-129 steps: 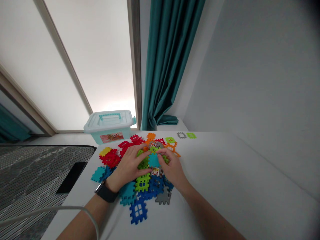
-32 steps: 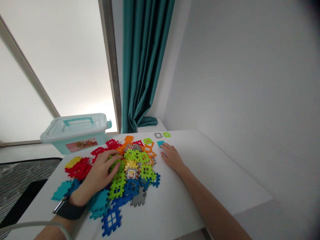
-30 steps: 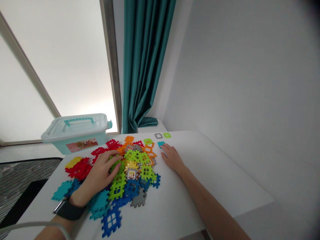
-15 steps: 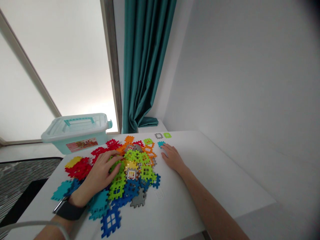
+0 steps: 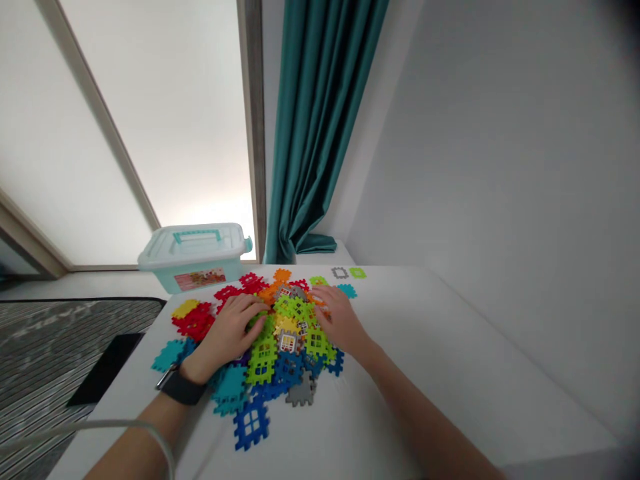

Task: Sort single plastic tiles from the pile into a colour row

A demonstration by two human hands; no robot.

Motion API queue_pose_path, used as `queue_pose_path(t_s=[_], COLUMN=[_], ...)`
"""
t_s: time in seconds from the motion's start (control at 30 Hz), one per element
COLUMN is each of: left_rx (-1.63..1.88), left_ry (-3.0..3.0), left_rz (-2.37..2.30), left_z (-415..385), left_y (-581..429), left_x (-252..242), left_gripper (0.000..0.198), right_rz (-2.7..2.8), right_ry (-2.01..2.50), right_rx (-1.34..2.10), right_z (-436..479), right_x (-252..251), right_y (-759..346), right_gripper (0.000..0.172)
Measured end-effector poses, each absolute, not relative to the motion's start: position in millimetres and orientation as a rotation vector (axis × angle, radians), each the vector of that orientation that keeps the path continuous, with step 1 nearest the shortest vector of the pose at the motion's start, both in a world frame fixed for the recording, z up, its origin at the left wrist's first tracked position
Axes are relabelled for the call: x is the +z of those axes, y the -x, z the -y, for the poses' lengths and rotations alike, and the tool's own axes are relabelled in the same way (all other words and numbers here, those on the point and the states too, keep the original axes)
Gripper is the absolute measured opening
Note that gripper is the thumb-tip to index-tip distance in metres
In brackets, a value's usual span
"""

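A heap of notched plastic building tiles in many colours lies on the white table (image 5: 400,373). On the heap's left side rests my left hand (image 5: 233,330), fingers bent and thumb apart, beside green window tiles (image 5: 263,360). My right hand (image 5: 343,321) reaches over the right edge of the heap, its fingers stretched out and partly covering orange tiles (image 5: 283,275). Nearest the front are a blue window tile (image 5: 251,425), a grey tile (image 5: 301,390) and teal tiles (image 5: 233,388). Red tiles (image 5: 196,321) lie left of my left hand. A single teal tile (image 5: 347,291) sits just beyond my right hand.
A lidded light-teal box (image 5: 197,248) stands behind the heap at left. Apart from the heap, a grey frame tile (image 5: 334,273) and a light-green tile (image 5: 357,273) lie at the back. A pale cable (image 5: 125,423) crosses the lower left. A green curtain (image 5: 320,133) hangs behind.
My right hand has moved left, from beside the lone teal tile onto the heap's right edge. My left hand stays on the heap. The view has turned a little left.
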State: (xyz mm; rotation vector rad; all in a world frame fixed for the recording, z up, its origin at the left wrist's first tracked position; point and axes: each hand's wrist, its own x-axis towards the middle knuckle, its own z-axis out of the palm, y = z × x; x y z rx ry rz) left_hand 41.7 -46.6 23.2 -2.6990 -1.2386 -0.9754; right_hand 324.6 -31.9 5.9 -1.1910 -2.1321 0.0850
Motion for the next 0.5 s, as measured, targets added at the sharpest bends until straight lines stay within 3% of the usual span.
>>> queue_pose_path(t_s=[0.23, 0.5], left_rx=[-0.936, -1.013], left_ry=[2.714, 2.727], left_rz=[1.304, 1.387], left_z=[47.7, 47.0], left_y=[-41.1, -37.4], left_x=[25.0, 35.5], left_gripper=[0.021, 0.021], right_rz=[2.272, 2.273], right_ry=[1.061, 1.055], right_rx=[0.074, 0.102], right_z=[49.6, 62.1], right_x=[23.6, 13.4], right_y=[-255.5, -251.6], right_gripper=[0.026, 0.028])
